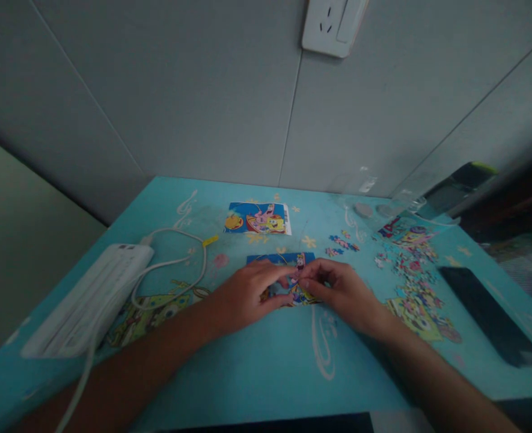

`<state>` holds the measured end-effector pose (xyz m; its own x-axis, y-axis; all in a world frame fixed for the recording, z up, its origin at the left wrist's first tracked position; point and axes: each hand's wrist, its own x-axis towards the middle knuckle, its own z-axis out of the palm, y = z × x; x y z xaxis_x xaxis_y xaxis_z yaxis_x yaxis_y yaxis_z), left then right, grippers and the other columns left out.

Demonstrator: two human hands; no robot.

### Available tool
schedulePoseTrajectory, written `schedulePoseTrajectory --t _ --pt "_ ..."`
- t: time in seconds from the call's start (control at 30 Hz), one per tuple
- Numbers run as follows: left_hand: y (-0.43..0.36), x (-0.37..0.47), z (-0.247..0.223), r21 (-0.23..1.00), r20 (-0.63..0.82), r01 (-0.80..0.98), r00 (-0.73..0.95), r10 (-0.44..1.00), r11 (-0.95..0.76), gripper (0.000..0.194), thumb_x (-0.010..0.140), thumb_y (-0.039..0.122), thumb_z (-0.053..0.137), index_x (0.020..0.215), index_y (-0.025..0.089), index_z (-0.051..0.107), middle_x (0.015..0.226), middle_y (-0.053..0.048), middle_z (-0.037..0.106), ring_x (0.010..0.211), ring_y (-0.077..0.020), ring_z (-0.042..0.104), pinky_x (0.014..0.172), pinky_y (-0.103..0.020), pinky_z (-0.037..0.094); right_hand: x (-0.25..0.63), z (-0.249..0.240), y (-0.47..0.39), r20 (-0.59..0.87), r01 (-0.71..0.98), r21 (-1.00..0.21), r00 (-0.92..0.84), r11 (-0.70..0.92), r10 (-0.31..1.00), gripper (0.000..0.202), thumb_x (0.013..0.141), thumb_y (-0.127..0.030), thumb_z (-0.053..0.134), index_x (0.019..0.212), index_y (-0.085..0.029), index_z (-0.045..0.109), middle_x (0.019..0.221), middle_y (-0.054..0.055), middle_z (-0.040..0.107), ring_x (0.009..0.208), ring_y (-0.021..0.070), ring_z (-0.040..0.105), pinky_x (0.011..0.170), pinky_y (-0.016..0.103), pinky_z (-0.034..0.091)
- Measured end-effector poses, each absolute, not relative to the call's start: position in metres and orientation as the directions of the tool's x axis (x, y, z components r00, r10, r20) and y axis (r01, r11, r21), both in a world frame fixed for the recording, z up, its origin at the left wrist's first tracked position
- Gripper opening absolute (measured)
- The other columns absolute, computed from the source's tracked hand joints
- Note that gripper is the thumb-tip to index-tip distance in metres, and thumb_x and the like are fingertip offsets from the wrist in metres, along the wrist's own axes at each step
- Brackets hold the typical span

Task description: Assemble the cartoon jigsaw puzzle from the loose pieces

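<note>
A partly assembled jigsaw puzzle (275, 258) with a blue top edge lies on the light blue table under both hands. My left hand (256, 287) rests on its left part, thumb and forefinger apart and touching the picture. From the right, my right hand (333, 285) pinches with thumb and forefinger at the puzzle's right part; whatever is between the fingertips is too small to make out. Behind the puzzle lies a picture card (259, 218) with a pink and a yellow cartoon figure. A few joined pieces (341, 243) lie to the right of the card.
Many loose pieces (412, 264) are heaped at the right, near clear plastic containers (394, 207). A dark flat object (489, 313) lies farther right. On the left are a white power bank (89, 300) and its looped white cable (205, 264). A wall (211, 90) stands behind.
</note>
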<state>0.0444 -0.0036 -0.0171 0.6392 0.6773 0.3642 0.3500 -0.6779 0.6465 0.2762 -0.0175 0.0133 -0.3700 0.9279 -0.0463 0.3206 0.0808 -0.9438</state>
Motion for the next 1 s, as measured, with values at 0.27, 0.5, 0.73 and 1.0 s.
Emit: schedulePoseTrajectory --t 0.27,0.5,0.73,1.0 --pt "-0.001 0.045 -0.014 0.733 0.337 0.326 0.588 0.735 -0.597 0.02 0.092 0.021 0.068 0.111 0.023 0.067 0.101 0.0 0.072 0.095 -0.0148 0.067 0.085 -0.027 0.05 0.271 0.014 -0.02 -0.06 0.323 -0.944 -0.37 0.068 0.927 0.011 0.089 -0.029 0.068 0.087 -0.018 0.067 0.079 0.001 0.067 0.07 0.0123 0.058 0.065 0.025 0.045" --pt "0.0 0.045 -0.015 0.689 0.37 0.339 0.595 0.714 -0.64 0.015 0.095 0.02 0.062 0.108 0.022 0.07 0.098 -0.001 0.071 0.093 -0.0146 0.066 0.085 -0.028 0.05 0.284 0.012 -0.015 0.045 0.413 -0.895 -0.29 0.167 0.956 0.016 0.092 -0.033 0.063 0.093 -0.018 0.07 0.08 0.002 0.068 0.071 0.014 0.058 0.066 0.027 0.045" --pt "0.015 0.028 -0.013 0.595 0.45 0.496 0.447 0.773 -0.633 0.022 0.098 0.018 0.055 0.113 0.023 0.07 0.105 -0.004 0.071 0.098 -0.0169 0.066 0.088 -0.032 0.053 0.305 0.01 -0.007 0.172 0.59 -0.78 -0.118 0.208 0.978 0.017 0.093 -0.031 0.059 0.093 -0.018 0.07 0.079 0.002 0.065 0.069 0.0144 0.056 0.064 0.027 0.044" --pt "0.021 0.022 -0.009 0.546 0.53 0.628 0.254 0.809 -0.555 0.023 0.095 0.018 0.054 0.11 0.024 0.071 0.102 -0.003 0.07 0.097 -0.0184 0.066 0.09 -0.033 0.054 0.309 0.012 -0.007 0.109 0.564 -0.808 -0.139 0.169 0.984 0.018 0.089 -0.032 0.064 0.097 -0.018 0.071 0.083 0.003 0.069 0.068 0.0153 0.057 0.063 0.028 0.045"
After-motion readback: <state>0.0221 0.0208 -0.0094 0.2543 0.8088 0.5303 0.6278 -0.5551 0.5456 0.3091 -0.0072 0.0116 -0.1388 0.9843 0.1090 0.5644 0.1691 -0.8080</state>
